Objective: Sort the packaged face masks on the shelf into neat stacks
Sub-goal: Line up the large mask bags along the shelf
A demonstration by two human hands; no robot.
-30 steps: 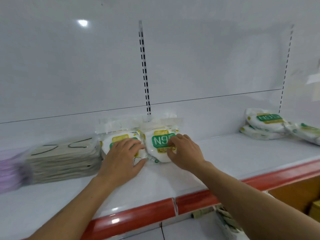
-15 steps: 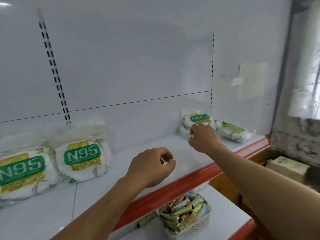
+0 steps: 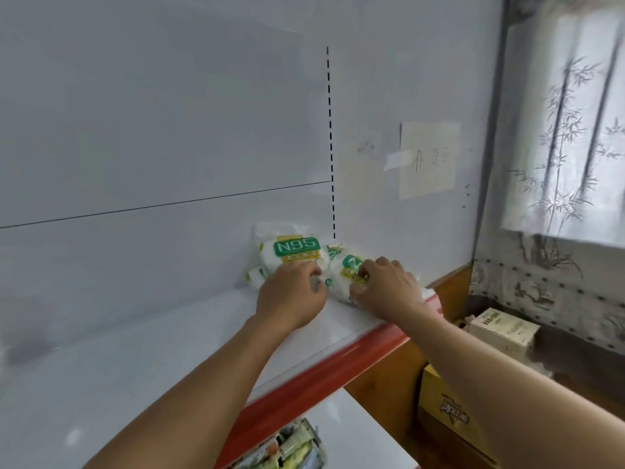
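Two stacked white N95 mask packs (image 3: 293,249) with green labels lie at the far right end of the white shelf (image 3: 142,363), against the back panel. A third N95 pack (image 3: 343,275) lies just to their right, tilted. My left hand (image 3: 290,297) grips the lower edge of the top stacked pack. My right hand (image 3: 385,288) holds the tilted pack, with its fingers curled over the label. Both hands cover the packs' near sides.
The shelf has a red front edge (image 3: 324,370). A lower shelf holds a basket of snack packets (image 3: 287,448). Cardboard boxes (image 3: 500,330) stand on the floor to the right. A paper note (image 3: 427,159) is taped to the wall, and a curtain (image 3: 568,130) hangs beside it.
The view swung right, away from the two packs on the left. Both hands reached over to the right-end pile and took hold of packs there.
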